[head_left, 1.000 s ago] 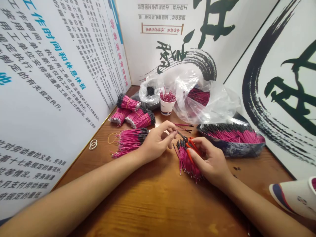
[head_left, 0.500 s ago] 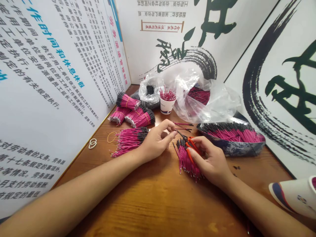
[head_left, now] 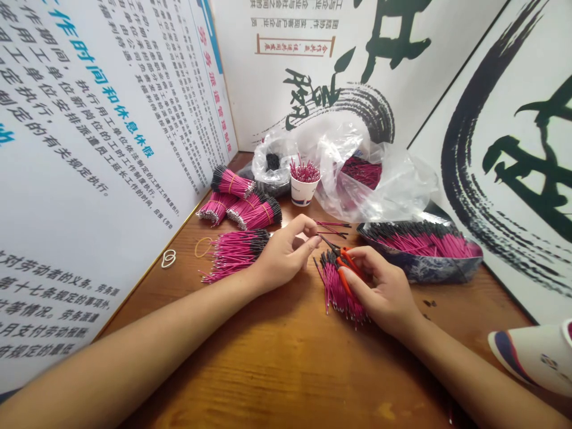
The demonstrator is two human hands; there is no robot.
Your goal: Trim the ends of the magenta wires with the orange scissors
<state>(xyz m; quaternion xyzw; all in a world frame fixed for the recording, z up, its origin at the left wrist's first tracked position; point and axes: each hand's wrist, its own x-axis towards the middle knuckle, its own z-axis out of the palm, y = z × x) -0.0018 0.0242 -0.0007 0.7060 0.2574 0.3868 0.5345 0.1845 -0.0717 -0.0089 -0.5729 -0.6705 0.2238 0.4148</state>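
My right hand (head_left: 379,289) is closed around small pliers (head_left: 343,263) with orange-red handles and dark, narrow jaws. The jaws point left and reach the fingertips of my left hand (head_left: 288,250), whose thumb and forefinger are pinched together. Whatever is in that pinch is too small to make out. Below the pliers lies a loose pile of short magenta wires (head_left: 340,295) with black ends, partly covered by my right hand. A few single wires (head_left: 333,226) lie just beyond the pliers. Left of my left hand is a flat heap of magenta wires (head_left: 235,255) with black ends.
Rubber-banded wire bundles (head_left: 254,208) are stacked at the back left, near a paper cup (head_left: 305,189) full of wires. Behind are plastic bags (head_left: 393,185). A dark tray (head_left: 424,268) of wires stands right; another cup (head_left: 531,354) lies tilted at the right edge. Printed panels (head_left: 111,119) enclose the table.
The view has shifted very slightly. Both hands and the pliers keep nearly the same position, with the jaws still at my left fingertips.
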